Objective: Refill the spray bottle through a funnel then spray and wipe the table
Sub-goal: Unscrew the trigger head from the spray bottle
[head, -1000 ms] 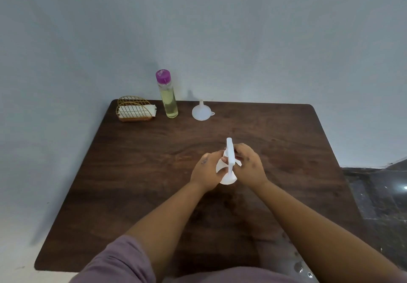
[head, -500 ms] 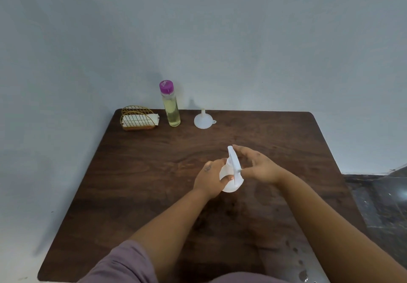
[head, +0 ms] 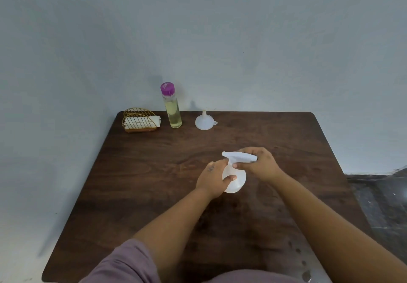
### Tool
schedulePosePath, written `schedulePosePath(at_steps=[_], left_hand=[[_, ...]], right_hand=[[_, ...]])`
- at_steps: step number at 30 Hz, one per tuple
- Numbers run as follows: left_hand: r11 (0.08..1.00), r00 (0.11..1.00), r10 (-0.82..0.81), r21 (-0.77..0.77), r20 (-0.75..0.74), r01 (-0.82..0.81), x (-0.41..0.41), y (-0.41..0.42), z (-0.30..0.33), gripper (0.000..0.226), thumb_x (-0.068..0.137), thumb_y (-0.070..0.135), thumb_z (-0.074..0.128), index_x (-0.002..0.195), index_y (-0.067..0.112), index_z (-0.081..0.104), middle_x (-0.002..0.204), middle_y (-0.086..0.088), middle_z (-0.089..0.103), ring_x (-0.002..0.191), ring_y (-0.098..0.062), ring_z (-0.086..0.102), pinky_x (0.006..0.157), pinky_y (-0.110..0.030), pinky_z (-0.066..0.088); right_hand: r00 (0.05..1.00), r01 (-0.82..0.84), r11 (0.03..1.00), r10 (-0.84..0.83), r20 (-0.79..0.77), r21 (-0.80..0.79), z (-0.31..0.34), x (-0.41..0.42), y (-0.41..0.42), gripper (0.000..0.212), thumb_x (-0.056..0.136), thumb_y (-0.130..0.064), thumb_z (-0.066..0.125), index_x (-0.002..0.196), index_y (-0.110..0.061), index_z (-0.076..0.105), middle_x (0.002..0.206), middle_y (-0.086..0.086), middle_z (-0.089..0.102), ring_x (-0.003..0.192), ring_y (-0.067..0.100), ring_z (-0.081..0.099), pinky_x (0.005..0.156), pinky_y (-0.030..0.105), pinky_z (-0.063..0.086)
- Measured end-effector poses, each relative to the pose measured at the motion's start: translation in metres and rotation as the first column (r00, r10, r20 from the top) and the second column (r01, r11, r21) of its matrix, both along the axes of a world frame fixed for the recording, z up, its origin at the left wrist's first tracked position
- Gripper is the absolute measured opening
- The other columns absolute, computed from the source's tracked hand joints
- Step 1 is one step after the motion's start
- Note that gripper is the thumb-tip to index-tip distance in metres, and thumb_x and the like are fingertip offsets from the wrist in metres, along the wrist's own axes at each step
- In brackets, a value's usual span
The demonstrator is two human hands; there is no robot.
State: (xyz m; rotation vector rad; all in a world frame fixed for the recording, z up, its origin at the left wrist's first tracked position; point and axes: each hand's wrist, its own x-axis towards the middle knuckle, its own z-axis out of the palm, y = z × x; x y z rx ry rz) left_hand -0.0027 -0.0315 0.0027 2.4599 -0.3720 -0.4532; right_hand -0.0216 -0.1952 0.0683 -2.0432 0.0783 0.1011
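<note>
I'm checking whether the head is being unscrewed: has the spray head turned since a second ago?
Yes. The spray head pointed at the back wall; now, in the right hand, it lies crosswise, parallel to the table's far edge.

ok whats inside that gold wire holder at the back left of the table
The gold wire holder holds a folded white cloth or napkin, one end poking out on the right. How many pieces it contains, and the base underneath, are hidden by the wires and fold.

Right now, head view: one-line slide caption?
Left hand steadies the spray bottle while right hand grips its trigger head; funnel waits behind.
</note>
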Motion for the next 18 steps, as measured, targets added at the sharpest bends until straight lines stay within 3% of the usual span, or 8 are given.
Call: schedulePosePath(at_steps=[3, 6, 8, 11, 13, 15, 18], left_hand=[[0.999, 1.0, -0.017, 0.032, -0.013, 0.017, -0.002, 0.0, 0.003, 0.053, 0.096, 0.043, 0.052, 0.142, 0.02, 0.039, 0.142, -0.002, 0.048, 0.132, -0.022, 0.042, 0.102, -0.037, 0.041], [0.998, 0.999, -0.038, 0.045, -0.001, 0.038, -0.001, 0.0, 0.005, 0.051, 0.097, 0.042, 0.052, 0.14, 0.018, 0.04, 0.143, -0.003, 0.048, 0.132, -0.023, 0.042, 0.102, -0.037, 0.041], [0.999, 1.0, -0.026, 0.043, 0.003, 0.026, 0.0, 0.002, 0.005, 0.051, 0.097, 0.043, 0.052, 0.14, 0.018, 0.041, 0.143, -0.003, 0.048, 0.132, -0.022, 0.042, 0.102, -0.037, 0.041], [0.999, 1.0, -0.015, 0.048, 0.003, 0.014, 0.0, 0.003, 0.003, 0.052, 0.097, 0.045, 0.051, 0.141, 0.019, 0.041, 0.145, -0.001, 0.047, 0.134, -0.021, 0.041, 0.104, -0.037, 0.04], [0.999, 1.0, -0.01, 0.037, 0.008, 0.01, -0.002, 0.002, 0.002, 0.051, 0.096, 0.044, 0.052, 0.14, 0.02, 0.042, 0.143, 0.0, 0.048, 0.133, -0.021, 0.042, 0.103, -0.037, 0.041], [1.0, 1.0, 0.014, 0.002, 0.019, -0.014, -0.003, 0.001, 0.002, 0.051, 0.095, 0.044, 0.054, 0.14, 0.022, 0.043, 0.141, 0.001, 0.05, 0.131, -0.02, 0.043, 0.102, -0.037, 0.042], [0.998, 0.998, 0.038, -0.042, 0.047, -0.036, -0.006, 0.003, 0.0, 0.049, 0.093, 0.042, 0.056, 0.136, 0.022, 0.046, 0.136, 0.003, 0.053, 0.129, -0.018, 0.042, 0.099, -0.038, 0.042]], right_hand=[[0.98, -0.027, 0.965, 0.077, -0.186, 0.262, 0.0, 0.011, -0.012, 0.03, 0.073, -0.008, 0.081, 0.1, -0.016, 0.073, 0.1, 0.0, 0.073, 0.099, 0.02, 0.066, 0.077, 0.028, 0.056], [0.955, -0.119, 0.958, 0.182, -0.233, 0.26, -0.006, 0.022, -0.023, 0.033, 0.073, -0.007, 0.08, 0.104, -0.017, 0.072, 0.105, 0.002, 0.072, 0.104, 0.024, 0.065, 0.089, 0.037, 0.055], [0.95, -0.148, 0.961, 0.204, -0.236, 0.232, -0.007, 0.026, -0.026, 0.041, 0.073, -0.011, 0.081, 0.111, -0.021, 0.069, 0.109, 0.0, 0.071, 0.107, 0.022, 0.064, 0.087, 0.029, 0.053], [0.988, -0.045, 0.999, 0.047, -0.147, 0.018, -0.013, 0.018, -0.023, 0.06, 0.072, -0.027, 0.082, 0.126, -0.028, 0.056, 0.122, -0.009, 0.059, 0.109, 0.013, 0.058, 0.088, 0.022, 0.045], [0.993, 0.108, 0.993, -0.11, -0.032, -0.043, -0.021, 0.001, -0.016, 0.06, 0.074, -0.031, 0.081, 0.127, -0.026, 0.053, 0.12, -0.011, 0.056, 0.105, 0.009, 0.056, 0.085, 0.017, 0.043], [0.935, 0.348, 0.937, -0.347, 0.077, 0.006, -0.031, -0.024, -0.003, 0.056, 0.072, -0.03, 0.082, 0.12, -0.025, 0.053, 0.11, -0.009, 0.057, 0.096, 0.007, 0.056, 0.078, 0.014, 0.043], [0.829, 0.552, 0.825, -0.559, 0.028, 0.119, -0.044, -0.058, 0.029, 0.044, 0.072, -0.026, 0.082, 0.098, -0.025, 0.047, 0.091, 0.0, 0.056, 0.08, 0.014, 0.055, 0.069, 0.013, 0.043]])
